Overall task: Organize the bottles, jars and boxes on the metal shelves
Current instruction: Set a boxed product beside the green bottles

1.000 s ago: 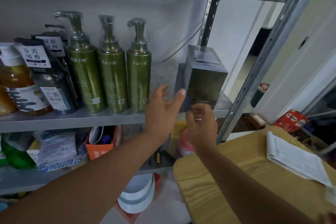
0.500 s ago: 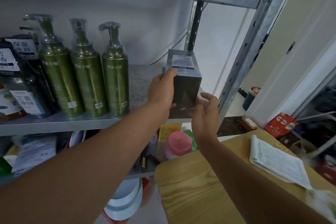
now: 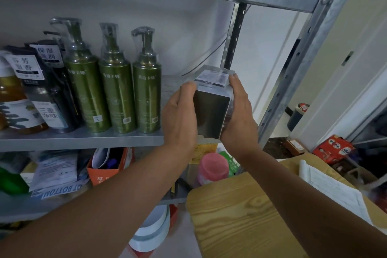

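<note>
At the right end of the metal shelf [image 3: 79, 139], I have my left hand [image 3: 180, 119] and right hand [image 3: 238, 115] pressed around opposite sides of the dark box [image 3: 210, 115]. The fingers run up its walls to the labelled top, so it is held upright between 2 palms rather than pinched by an edge. I judge that this grip suits a tall, glossy carton that could tip or slip.

The box's base sits at the shelf's front lip; I cannot tell whether it rests there or is just lifted. To its left is a bare gap, then 3 green pump bottles [image 3: 117, 94] in a tidy row, with dark bottles [image 3: 48, 98] and an amber bottle [image 3: 12, 98] beyond. That gap looks like the box's natural slot.

Below, a pink-capped bottle [image 3: 212, 168] stands near the wooden worktop [image 3: 240, 215], which carries papers [image 3: 335, 190].
</note>
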